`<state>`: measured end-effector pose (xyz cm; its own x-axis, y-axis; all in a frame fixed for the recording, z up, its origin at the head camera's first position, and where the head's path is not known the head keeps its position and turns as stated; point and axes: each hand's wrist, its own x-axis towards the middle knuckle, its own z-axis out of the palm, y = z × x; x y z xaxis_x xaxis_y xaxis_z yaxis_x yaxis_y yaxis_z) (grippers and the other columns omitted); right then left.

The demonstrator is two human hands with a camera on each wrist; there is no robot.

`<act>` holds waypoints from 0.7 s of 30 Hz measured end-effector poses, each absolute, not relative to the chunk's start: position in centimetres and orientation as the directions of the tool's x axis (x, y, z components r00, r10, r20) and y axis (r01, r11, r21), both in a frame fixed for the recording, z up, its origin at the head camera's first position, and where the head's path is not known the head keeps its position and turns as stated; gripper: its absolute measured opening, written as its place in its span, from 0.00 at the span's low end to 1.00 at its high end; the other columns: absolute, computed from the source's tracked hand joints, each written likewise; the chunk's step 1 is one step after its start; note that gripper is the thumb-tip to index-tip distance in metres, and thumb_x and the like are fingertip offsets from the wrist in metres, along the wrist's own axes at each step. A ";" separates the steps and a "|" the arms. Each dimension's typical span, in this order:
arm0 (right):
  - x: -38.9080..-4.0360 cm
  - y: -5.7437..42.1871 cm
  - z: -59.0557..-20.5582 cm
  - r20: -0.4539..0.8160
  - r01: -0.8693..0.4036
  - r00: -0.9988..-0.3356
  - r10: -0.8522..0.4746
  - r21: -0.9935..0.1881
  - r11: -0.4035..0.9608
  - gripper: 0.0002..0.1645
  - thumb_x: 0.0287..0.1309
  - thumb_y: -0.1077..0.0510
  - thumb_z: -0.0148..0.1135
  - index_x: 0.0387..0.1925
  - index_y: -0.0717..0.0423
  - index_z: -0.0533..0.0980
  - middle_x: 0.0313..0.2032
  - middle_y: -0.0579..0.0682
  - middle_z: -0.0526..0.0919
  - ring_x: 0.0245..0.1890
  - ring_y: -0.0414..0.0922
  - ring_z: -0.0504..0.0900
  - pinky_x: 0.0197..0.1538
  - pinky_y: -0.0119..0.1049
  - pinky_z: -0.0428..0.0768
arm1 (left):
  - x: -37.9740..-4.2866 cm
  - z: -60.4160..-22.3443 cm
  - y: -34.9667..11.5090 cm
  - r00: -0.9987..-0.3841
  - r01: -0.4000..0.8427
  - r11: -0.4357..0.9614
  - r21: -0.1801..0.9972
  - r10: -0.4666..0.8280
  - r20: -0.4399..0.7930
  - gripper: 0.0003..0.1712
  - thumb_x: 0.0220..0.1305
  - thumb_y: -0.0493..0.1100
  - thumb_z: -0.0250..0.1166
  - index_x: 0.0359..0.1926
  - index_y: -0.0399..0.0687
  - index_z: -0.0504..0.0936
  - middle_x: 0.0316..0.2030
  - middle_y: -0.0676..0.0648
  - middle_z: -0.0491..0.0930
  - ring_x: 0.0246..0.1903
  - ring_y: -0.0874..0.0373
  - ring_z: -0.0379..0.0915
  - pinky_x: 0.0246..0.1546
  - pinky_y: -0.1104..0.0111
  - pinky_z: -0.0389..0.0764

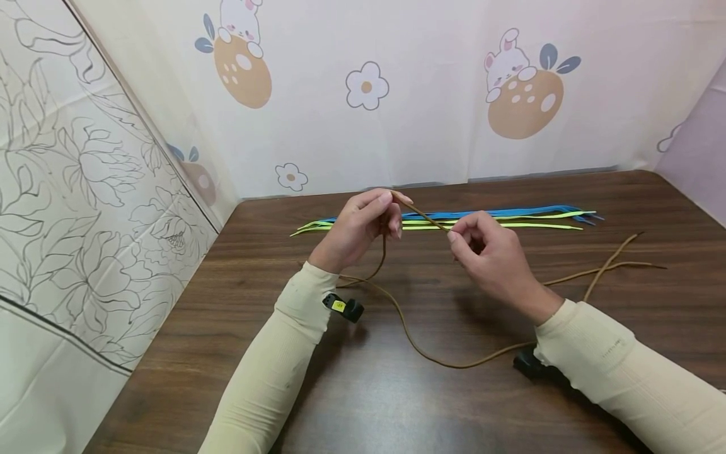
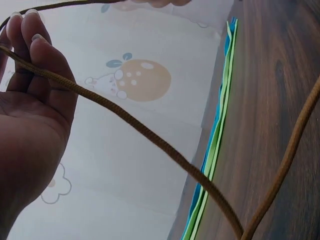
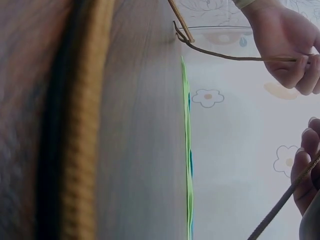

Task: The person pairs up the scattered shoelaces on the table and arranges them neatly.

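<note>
A thin brown cord [image 1: 421, 212], probably a shoelace, stretches between both raised hands in the head view. My left hand [image 1: 363, 224] pinches it between thumb and index finger, and part of it hangs below the palm. With curled fingers and thumb, my right hand [image 1: 490, 255] pinches the same length to the right. More brown cord [image 1: 422, 353] curves over the table beneath the hands. Two brown ends [image 1: 615, 257] cross at the right; whether all this is one cord, I cannot tell. The left wrist view shows the cord [image 2: 135, 122] running down from the left hand [image 2: 37, 95].
Blue laces [image 1: 527, 211] and neon-yellow laces [image 1: 544, 225] lie lengthwise near the back of the brown wooden table [image 1: 397, 416]. Behind stands a printed curtain [image 1: 420, 139], with a flower-patterned panel [image 1: 96, 170] to the left. Black cameras [image 1: 344, 308] are strapped at both wrists.
</note>
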<state>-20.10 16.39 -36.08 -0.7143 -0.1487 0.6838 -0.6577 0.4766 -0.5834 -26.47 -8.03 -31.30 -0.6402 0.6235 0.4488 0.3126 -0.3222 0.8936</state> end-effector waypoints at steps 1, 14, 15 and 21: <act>-20.1 16.4 -36.1 0.686 -0.661 -0.712 -0.151 -0.581 0.475 0.09 0.62 0.70 0.64 0.41 0.59 0.75 0.23 0.41 0.76 0.20 0.40 0.70 0.24 0.28 0.67 | -26.5 -31.3 -8.0 -0.637 0.316 -0.322 0.893 0.625 0.451 0.17 0.78 0.46 0.49 0.49 0.42 0.82 0.25 0.45 0.74 0.28 0.45 0.72 0.32 0.65 0.76; -20.2 16.7 -36.0 0.695 -0.661 -0.706 -0.139 -0.575 0.481 0.09 0.63 0.69 0.64 0.44 0.58 0.77 0.22 0.41 0.76 0.20 0.40 0.70 0.24 0.28 0.68 | -26.4 -31.0 -8.2 -0.616 0.339 -0.358 0.870 0.614 0.493 0.17 0.79 0.45 0.47 0.48 0.46 0.82 0.24 0.45 0.72 0.28 0.50 0.73 0.31 0.64 0.76; -20.2 16.7 -36.0 0.693 -0.659 -0.707 -0.139 -0.575 0.485 0.09 0.63 0.69 0.63 0.44 0.58 0.77 0.22 0.41 0.76 0.20 0.40 0.70 0.24 0.28 0.68 | -26.4 -30.9 -8.2 -0.616 0.340 -0.359 0.869 0.613 0.495 0.17 0.79 0.45 0.47 0.48 0.46 0.82 0.24 0.45 0.72 0.28 0.50 0.73 0.31 0.64 0.76; -20.3 16.6 -36.0 0.690 -0.647 -0.712 -0.129 -0.575 0.501 0.08 0.62 0.71 0.62 0.43 0.61 0.77 0.21 0.43 0.75 0.19 0.39 0.69 0.24 0.28 0.67 | -26.3 -30.8 -8.3 -0.610 0.333 -0.385 0.861 0.608 0.508 0.17 0.79 0.44 0.45 0.48 0.47 0.82 0.24 0.46 0.72 0.27 0.51 0.72 0.31 0.65 0.76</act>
